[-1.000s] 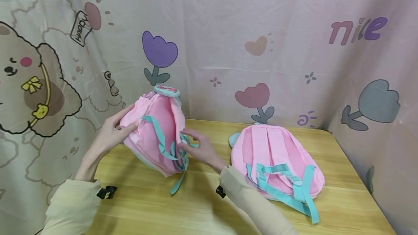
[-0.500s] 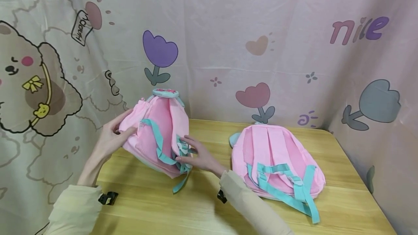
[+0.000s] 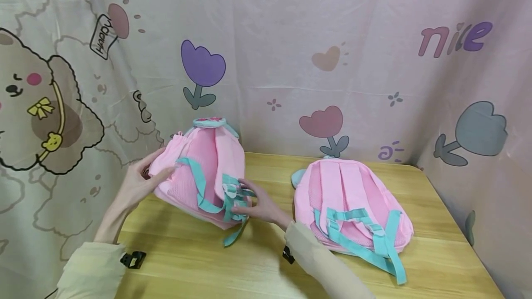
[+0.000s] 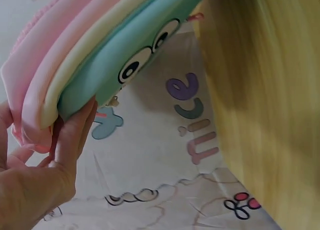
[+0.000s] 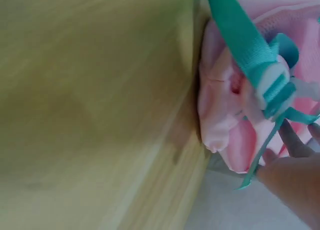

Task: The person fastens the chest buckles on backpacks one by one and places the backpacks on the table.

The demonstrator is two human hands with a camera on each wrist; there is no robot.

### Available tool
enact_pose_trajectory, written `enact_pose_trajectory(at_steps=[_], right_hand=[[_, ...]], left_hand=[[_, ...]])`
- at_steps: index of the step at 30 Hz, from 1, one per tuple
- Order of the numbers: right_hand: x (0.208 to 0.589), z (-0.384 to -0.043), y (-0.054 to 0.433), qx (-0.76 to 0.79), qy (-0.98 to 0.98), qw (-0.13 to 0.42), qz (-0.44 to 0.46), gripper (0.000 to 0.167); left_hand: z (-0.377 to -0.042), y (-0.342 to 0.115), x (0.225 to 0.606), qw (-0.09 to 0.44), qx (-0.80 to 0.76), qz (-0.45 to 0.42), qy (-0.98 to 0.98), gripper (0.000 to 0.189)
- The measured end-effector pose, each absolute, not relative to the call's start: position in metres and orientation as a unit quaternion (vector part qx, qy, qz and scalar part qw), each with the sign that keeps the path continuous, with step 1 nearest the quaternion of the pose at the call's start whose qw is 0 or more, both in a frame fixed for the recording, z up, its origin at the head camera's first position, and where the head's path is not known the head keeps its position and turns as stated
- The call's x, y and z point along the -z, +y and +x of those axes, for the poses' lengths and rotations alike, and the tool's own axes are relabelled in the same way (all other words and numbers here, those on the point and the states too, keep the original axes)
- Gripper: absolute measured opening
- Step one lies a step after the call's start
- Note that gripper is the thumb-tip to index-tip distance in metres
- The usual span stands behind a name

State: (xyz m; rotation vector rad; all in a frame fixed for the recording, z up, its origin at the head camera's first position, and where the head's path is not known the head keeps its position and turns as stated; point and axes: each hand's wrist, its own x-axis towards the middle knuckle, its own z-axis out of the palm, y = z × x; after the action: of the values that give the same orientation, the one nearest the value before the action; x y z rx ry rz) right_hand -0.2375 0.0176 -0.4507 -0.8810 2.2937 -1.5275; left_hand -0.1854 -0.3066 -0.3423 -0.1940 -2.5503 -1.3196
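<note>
Pink cartoon backpack (image 3: 208, 156), held aslant at a wood-grain table (image 3: 199, 266)

Item one: the pink cartoon backpack. We found it on the left, tilted, its back and shoulder straps facing the head camera; whether its lower corner met the tabletop, we could not tell. From the left wrist we noted a turquoise front panel (image 4: 97, 77) with printed cartoon eyes (image 4: 132, 69).

Left hand (image 3: 139, 180): grasping the bag's side edge, thumb on one face, fingers behind.

Right hand (image 3: 262, 202): thumb and fingers at the turquoise straps (image 5: 245, 37), beside a pale buckle (image 5: 270, 80); whether they pinched the webbing or merely touched it, we could not tell. One loose strap end (image 3: 233, 238) hung below.

Item two: a second pink backpack (image 3: 353, 197). We listed it on the right, apart from the first, lying straps upward, its webbing trailing onto the wood.

Surroundings: a printed curtain (image 3: 266, 128) behind, bearing a purple tulip (image 3: 202, 64); pale sleeves (image 3: 93, 269) on both arms.
</note>
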Motion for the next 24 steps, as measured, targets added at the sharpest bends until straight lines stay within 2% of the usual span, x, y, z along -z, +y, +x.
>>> enact_pose_trajectory(at_steps=[7,15,24], right_hand=[[0.46,-0.238,0.021,0.499,0.814,0.081,-0.286,0.071],[0.468,-0.237,0.027,0.487,0.826,0.059,-0.277,0.068],[0.474,-0.233,0.038,0.505,0.815,0.039,-0.281,0.067]], left_hand=[[-0.185,-0.319,0.358,0.101,0.446,-0.065,-0.887,0.073],[-0.185,-0.326,0.38,0.044,0.486,-0.083,-0.869,0.077],[-0.187,-0.331,0.407,0.04,0.488,-0.108,-0.865,0.075]])
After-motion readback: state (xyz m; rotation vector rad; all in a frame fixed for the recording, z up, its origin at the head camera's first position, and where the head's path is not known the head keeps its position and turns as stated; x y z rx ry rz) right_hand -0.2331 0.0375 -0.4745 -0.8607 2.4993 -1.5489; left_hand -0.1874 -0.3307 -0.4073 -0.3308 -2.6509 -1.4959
